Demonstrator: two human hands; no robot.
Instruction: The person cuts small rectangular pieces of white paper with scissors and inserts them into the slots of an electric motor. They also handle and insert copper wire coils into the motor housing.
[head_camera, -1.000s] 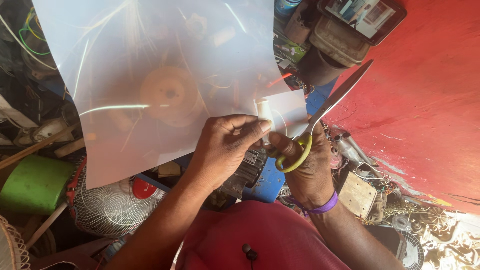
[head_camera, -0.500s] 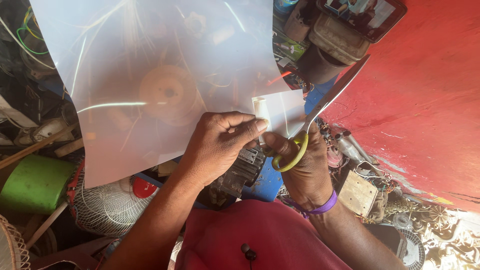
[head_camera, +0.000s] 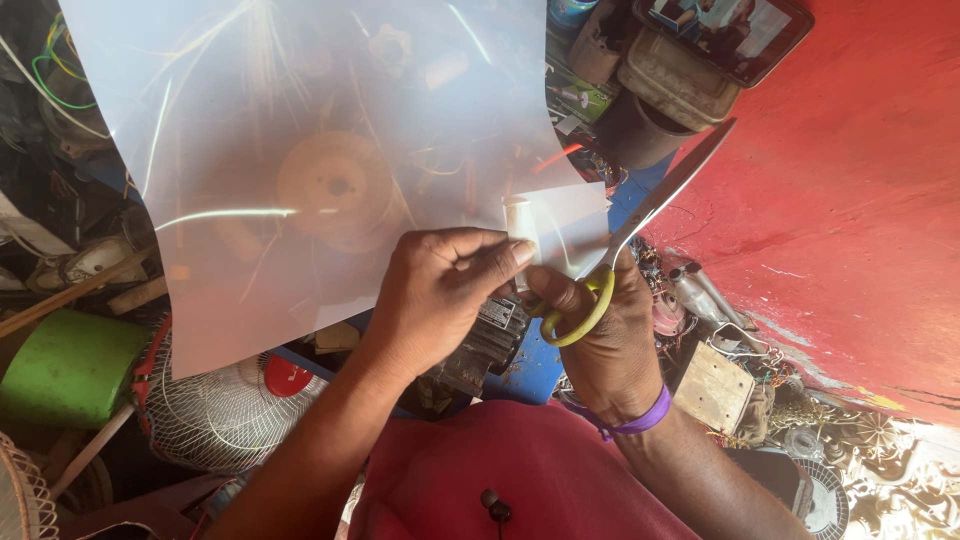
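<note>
A large translucent plastic sheet (head_camera: 300, 150) fills the upper left of the head view. My left hand (head_camera: 435, 295) pinches its lower right part, thumb and fingers closed on the sheet beside a small white cylinder (head_camera: 518, 222) and a folded flap (head_camera: 570, 225). My right hand (head_camera: 605, 335) grips scissors with yellow handles (head_camera: 585, 310); the steel blades (head_camera: 675, 185) point up and right, away from the sheet. A purple band circles my right wrist. Both hands meet at the flap.
A red painted surface (head_camera: 850, 200) spans the right. Below the sheet lie a white fan grille (head_camera: 215, 405), a green container (head_camera: 65, 370), a small motor (head_camera: 480, 350) and scattered wires and metal parts. A dark pot and tray (head_camera: 680, 80) stand at top.
The hands and sheet have held nearly the same place; the scissors and the flap shifted only slightly.
</note>
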